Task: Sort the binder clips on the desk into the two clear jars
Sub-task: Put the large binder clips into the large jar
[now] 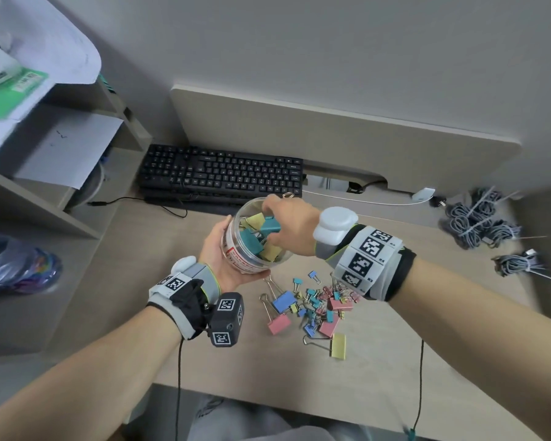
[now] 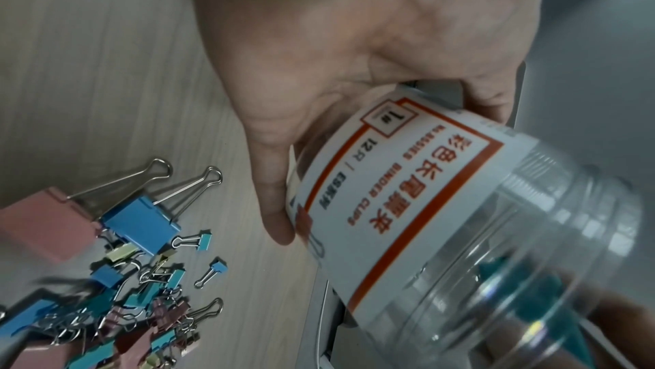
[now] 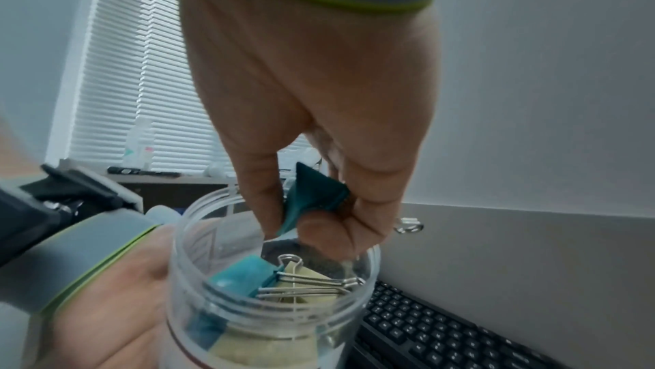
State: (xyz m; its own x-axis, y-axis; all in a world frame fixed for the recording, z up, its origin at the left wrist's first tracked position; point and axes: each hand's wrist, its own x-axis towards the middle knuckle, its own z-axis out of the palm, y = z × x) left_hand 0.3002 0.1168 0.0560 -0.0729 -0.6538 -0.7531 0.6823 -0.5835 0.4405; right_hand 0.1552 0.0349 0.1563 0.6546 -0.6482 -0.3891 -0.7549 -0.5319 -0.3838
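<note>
Hands are working above a desk (image 1: 395, 361): left hand (image 1: 218, 249) is cupping a clear labelled jar (image 1: 255, 246), tilted, while right hand (image 1: 287, 224) is pinching a teal binder clip (image 3: 311, 196) at its mouth; loose clips (image 1: 312, 305) are lying below.

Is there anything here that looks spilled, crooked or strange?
Nothing damaged. The clear jar is tilted in the left hand, off the desk, while the right hand pinches a teal clip at its mouth. Loose clips lie heaped below.
</note>
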